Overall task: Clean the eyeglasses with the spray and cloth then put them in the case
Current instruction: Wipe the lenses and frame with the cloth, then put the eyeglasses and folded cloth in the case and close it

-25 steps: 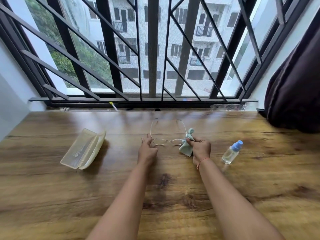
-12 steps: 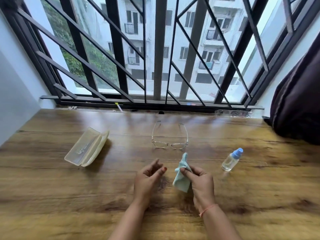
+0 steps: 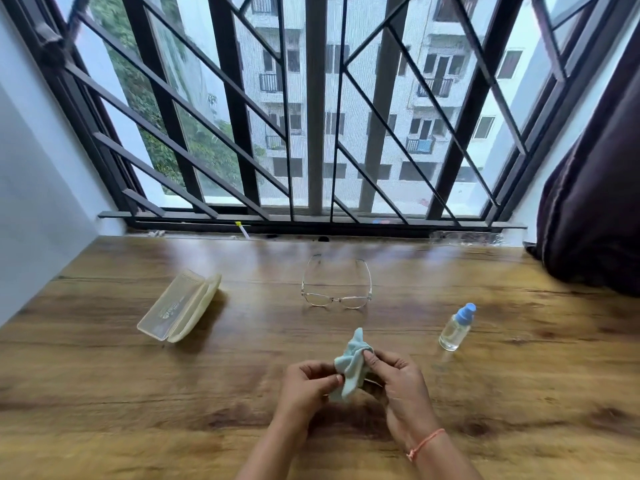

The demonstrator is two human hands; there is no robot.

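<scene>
Both forearms enter from the counter's (image 3: pixel 104 410) near edge and are cut off by the frame. The left hand (image 3: pixel 304 386) and right hand (image 3: pixel 398 386) meet above the near middle of the counter, each grasping the pale blue cloth (image 3: pixel 351 365). The right fingers (image 3: pixel 375 358) pinch its upper fold, and the left fingers curl round its side. The cloth is bunched. Its lower part is hidden between the palms. An orange thread (image 3: pixel 424 443) circles the right wrist.

Further in, towards the right edge, the spray bottle (image 3: pixel 455 329) stands upright with its blue cap on, apart from both hands. Towards the left edge lies the case (image 3: pixel 180 308), open. The print on its clear lid is unreadable.

At the middle, nearer the far edge, the eyeglasses (image 3: pixel 336 299) rest on the counter, untouched. Their lenses face the near edge and their arms are unfolded. The thin clear frame is hard to trace against the wood.

Small items along the far edge are too blurred to identify. A dark curtain (image 3: pixel 595 202) covers the far right corner, cropped by the frame.
</scene>
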